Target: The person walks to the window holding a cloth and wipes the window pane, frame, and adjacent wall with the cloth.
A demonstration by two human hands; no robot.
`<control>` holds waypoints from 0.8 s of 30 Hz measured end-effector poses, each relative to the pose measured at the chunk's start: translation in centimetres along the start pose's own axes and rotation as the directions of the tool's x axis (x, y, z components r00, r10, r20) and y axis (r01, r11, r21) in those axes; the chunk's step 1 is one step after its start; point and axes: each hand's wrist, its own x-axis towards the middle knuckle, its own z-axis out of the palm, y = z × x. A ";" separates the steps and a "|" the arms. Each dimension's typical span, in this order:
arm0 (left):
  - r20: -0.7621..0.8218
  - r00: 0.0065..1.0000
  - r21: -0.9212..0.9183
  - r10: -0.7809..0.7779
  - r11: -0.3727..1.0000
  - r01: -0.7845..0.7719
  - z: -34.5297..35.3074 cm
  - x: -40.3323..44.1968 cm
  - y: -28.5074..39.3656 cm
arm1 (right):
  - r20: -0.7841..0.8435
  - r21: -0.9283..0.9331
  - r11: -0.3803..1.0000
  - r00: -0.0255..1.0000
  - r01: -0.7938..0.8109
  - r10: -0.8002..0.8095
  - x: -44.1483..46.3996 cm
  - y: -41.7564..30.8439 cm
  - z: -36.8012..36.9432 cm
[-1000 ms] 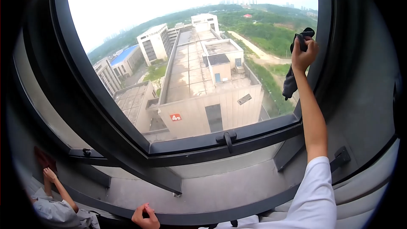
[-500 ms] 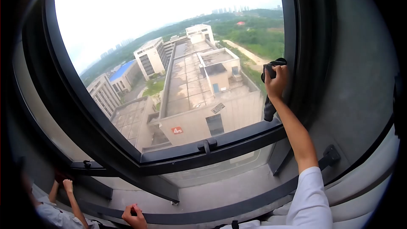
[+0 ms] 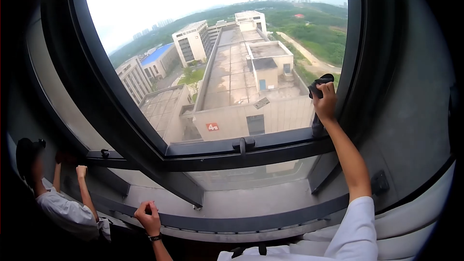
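Note:
My right hand (image 3: pixel 326 101) is closed round a dark cloth (image 3: pixel 319 86) at the lower right of the window pane (image 3: pixel 232 82), beside the right frame. Part of the cloth hangs below my fingers, over the bottom corner of the frame. Low in the view, my left hand (image 3: pixel 148 216) is raised in front of the lower rail, its fingers curled together; whether anything small is between them cannot be made out. A dark band is on my left wrist.
A window handle (image 3: pixel 243 144) sits on the bottom frame (image 3: pixel 212 160). Below it runs a grey ledge (image 3: pixel 256 194) behind a dark rail (image 3: pixel 251 224). At the lower left, another person (image 3: pixel 67 210) in a dark cap raises both arms. A pale curtain (image 3: pixel 411 217) hangs at the right.
My right hand has moved down the right side of the pane with the cloth. My left hand has risen, showing its wrist. The view has shifted, and more of the other person shows.

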 end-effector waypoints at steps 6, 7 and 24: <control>-0.004 1.000 -0.045 -0.008 0.999 0.008 0.0 0.2 0.2 | 0.032 -0.075 0.994 0.996 -0.086 0.088 0.3 -1.4 -0.2; -0.005 1.000 -0.063 -0.016 0.998 0.015 0.1 0.2 0.2 | 0.019 -0.042 0.987 0.988 -0.155 0.156 0.6 -1.5 -0.1; -0.037 0.998 -0.070 0.053 0.996 -0.056 -0.3 -0.3 -0.3 | -0.140 -0.054 0.989 0.979 0.138 -0.145 6.8 -7.4 4.4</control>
